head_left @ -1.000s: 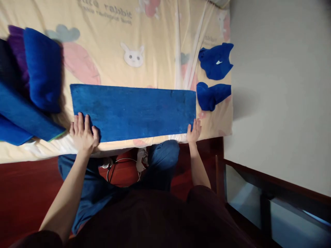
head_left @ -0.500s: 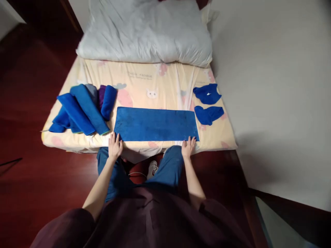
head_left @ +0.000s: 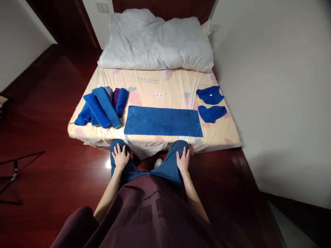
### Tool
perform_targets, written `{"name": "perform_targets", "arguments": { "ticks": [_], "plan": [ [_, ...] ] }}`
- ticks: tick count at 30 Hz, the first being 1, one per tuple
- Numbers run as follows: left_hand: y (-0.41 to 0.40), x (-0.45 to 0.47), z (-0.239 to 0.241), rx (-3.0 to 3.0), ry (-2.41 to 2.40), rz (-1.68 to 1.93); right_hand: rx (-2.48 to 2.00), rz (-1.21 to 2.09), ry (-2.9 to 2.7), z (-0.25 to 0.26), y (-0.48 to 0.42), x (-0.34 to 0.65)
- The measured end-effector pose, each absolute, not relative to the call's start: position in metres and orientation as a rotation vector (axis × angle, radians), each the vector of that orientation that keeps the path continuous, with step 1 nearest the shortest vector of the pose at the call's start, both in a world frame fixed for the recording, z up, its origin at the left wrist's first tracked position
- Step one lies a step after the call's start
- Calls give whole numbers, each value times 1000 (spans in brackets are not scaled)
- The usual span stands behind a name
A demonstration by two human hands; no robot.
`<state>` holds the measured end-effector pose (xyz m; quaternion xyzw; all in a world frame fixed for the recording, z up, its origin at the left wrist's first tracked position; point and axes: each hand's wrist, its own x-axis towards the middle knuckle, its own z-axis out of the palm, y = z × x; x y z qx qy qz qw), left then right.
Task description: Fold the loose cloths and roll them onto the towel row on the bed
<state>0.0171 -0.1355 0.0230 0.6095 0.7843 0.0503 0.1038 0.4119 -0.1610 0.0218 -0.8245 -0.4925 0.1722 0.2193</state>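
My left hand rests on my left knee with its fingers spread, holding nothing. On the other knee lies my right hand, fingers stretched out and also without anything in it. Just beyond both knees, a long blue towel is spread flat near the front edge of the bed. Left of it lies a pile of folded or rolled towels in blue, grey and purple. Two crumpled blue cloths sit to its right, one behind the other.
A bunched white quilt covers the far end of the bed. The right side of the bed borders a pale wall. Black stand legs reach over the dark red floor at left.
Both hands have left the near corners of the blue towel and come back onto my knees. The towel stays flat on the bed. My view has tilted up and shifted left.
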Motion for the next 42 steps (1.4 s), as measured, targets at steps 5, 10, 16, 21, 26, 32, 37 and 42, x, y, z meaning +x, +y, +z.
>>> {"name": "perform_targets", "arguments": {
  "ticks": [5,10,16,21,26,32,37,42],
  "plan": [
    [-139,19,26,1812,2299,139,-2342,401,-1348,28,-155,399],
    [-137,19,23,1805,2305,158,-2205,318,-1465,40,-153,389],
    [-136,19,23,1789,2305,138,-1631,939,-1299,34,-119,346],
    [-136,20,27,1793,2300,121,-1373,1398,-732,14,-77,318],
    [-137,21,28,1819,2326,90,-1257,1464,-539,4,-51,314],
    [-137,21,26,1847,2333,102,-1112,1485,-104,-1,-30,315],
    [-133,26,29,1848,2342,62,-1056,1482,117,2,-14,312],
    [-130,32,32,1811,2365,92,-1120,1370,189,4,2,305]
  ]
}}
